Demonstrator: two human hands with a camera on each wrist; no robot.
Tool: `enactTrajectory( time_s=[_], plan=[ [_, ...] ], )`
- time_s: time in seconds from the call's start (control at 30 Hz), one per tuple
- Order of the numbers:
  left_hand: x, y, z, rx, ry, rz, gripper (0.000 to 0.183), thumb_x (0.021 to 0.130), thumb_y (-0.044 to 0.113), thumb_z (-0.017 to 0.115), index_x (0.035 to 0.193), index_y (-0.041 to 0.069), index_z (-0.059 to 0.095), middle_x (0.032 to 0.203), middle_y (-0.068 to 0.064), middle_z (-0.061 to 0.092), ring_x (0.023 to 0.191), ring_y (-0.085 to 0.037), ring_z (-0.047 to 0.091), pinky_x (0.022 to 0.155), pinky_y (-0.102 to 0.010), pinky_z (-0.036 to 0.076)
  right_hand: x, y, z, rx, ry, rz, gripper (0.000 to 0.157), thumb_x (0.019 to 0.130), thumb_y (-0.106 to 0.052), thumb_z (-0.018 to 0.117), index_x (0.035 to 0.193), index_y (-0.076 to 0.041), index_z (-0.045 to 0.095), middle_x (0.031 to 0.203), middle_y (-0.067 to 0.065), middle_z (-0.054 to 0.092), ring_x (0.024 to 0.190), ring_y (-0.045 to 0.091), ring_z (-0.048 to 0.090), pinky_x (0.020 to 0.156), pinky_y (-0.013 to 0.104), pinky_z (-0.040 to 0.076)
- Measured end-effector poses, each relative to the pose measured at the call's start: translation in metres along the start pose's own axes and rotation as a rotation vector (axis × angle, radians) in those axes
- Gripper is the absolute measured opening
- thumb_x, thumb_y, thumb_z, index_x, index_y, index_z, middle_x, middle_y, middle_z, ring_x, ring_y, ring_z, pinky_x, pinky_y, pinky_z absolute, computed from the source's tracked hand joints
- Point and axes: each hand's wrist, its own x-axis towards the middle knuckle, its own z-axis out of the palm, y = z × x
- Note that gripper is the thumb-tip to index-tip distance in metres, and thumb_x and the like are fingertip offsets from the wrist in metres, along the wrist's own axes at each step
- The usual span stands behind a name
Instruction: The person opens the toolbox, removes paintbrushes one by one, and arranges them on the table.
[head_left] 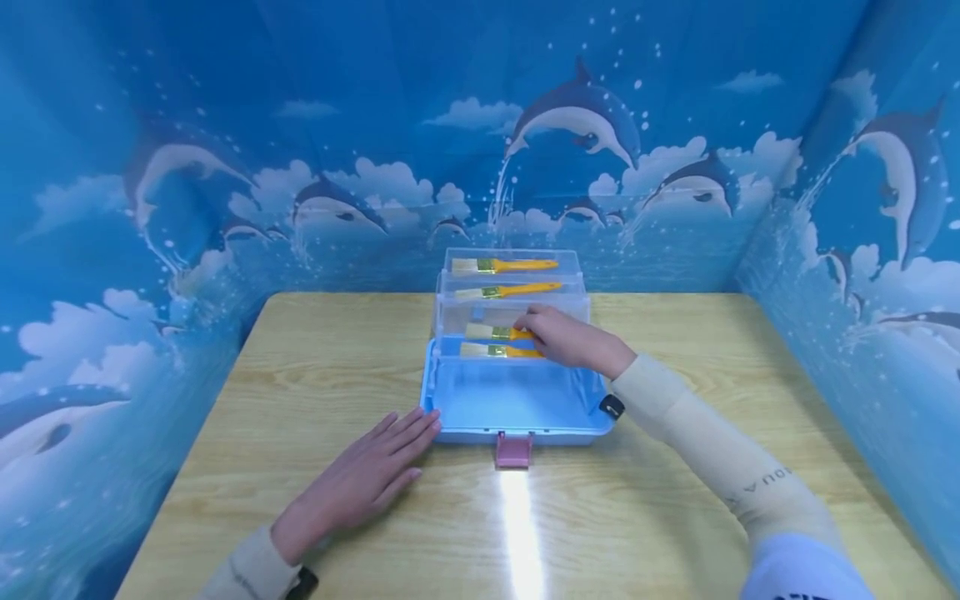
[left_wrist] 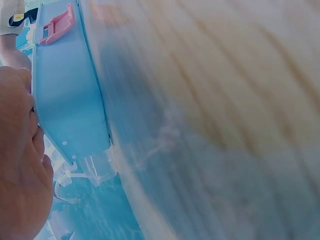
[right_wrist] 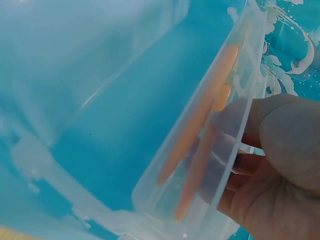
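A light blue toolbox (head_left: 517,404) stands open, with clear stepped trays raised at its back. Two paintbrushes with yellow handles and pale bristles lie side by side in the lowest clear tray (right_wrist: 150,197). My right hand (head_left: 566,336) reaches into this tray and pinches the handle of the rear paintbrush (head_left: 487,332); the front paintbrush (head_left: 487,351) lies just before it. My left hand (head_left: 367,471) lies with extended fingers at the toolbox's front left corner, fingertips right at the rim. In the left wrist view, its palm side (left_wrist: 22,150) shows beside the blue wall.
Above, the middle tray holds a paintbrush (head_left: 510,291) and the top tray another paintbrush (head_left: 506,266). A pink latch (head_left: 513,452) hangs at the toolbox's front. The wooden table (head_left: 322,375) meets a dolphin-print backdrop (head_left: 375,108) behind and at the sides.
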Motion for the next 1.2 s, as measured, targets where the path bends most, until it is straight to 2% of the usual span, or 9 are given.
enactTrajectory(
  time_s=[0.17,0.37,0.47,0.83,1.03,1.2],
  plan=[
    [0.001,0.001,0.0,-0.014,-0.021,-0.019,0.062,0.11,0.039,0.039,0.164,0.022,0.014,0.171,0.008,0.011,0.157,-0.015,0.013,0.128,-0.029,-0.007,-0.001,0.001,-0.002,0.011,0.011,-0.001,0.031,0.104,-0.003,0.052,0.133,-0.002,0.065,0.122,0.012,0.066,0.115,0.026,0.063,0.099,0.04,0.057],
    [0.002,0.001,-0.002,-0.019,-0.04,-0.038,0.063,0.11,0.039,0.041,0.164,0.023,0.014,0.171,0.009,0.01,0.157,-0.014,0.012,0.129,-0.04,0.006,-0.003,0.001,-0.005,0.026,0.013,0.001,0.032,0.106,-0.004,0.05,0.134,-0.001,0.065,0.121,0.012,0.068,0.112,0.025,0.065,0.099,0.04,0.057],
    [0.002,0.001,-0.002,-0.021,-0.041,-0.043,0.063,0.109,0.038,0.042,0.164,0.023,0.015,0.171,0.009,0.01,0.157,-0.014,0.011,0.129,-0.042,0.009,-0.004,0.001,-0.006,0.031,0.014,-0.006,0.032,0.106,-0.004,0.05,0.134,-0.001,0.065,0.12,0.012,0.068,0.112,0.025,0.065,0.098,0.04,0.058],
    [0.001,0.004,-0.003,-0.039,-0.039,-0.046,0.059,0.111,0.04,0.036,0.164,0.022,0.017,0.171,0.01,0.01,0.157,-0.014,0.012,0.129,-0.045,0.013,-0.009,0.001,-0.007,0.058,0.018,-0.024,0.034,0.104,-0.001,0.051,0.136,-0.001,0.063,0.12,0.012,0.067,0.112,0.026,0.064,0.097,0.041,0.058],
    [0.001,0.003,-0.002,-0.038,-0.031,-0.051,0.059,0.111,0.04,0.035,0.164,0.023,0.016,0.171,0.01,0.01,0.157,-0.013,0.01,0.129,-0.041,0.01,-0.012,-0.001,-0.01,0.065,0.017,-0.026,0.034,0.104,-0.002,0.052,0.137,-0.002,0.062,0.121,0.011,0.066,0.112,0.025,0.064,0.097,0.041,0.058],
    [0.0,0.004,-0.001,-0.032,-0.027,-0.057,0.059,0.111,0.04,0.035,0.164,0.022,0.017,0.17,0.01,0.01,0.157,-0.013,0.012,0.129,-0.043,0.012,-0.015,-0.002,-0.01,0.071,0.023,-0.028,0.035,0.104,-0.002,0.052,0.137,-0.002,0.062,0.119,0.011,0.066,0.11,0.024,0.064,0.095,0.04,0.058]
  ],
)
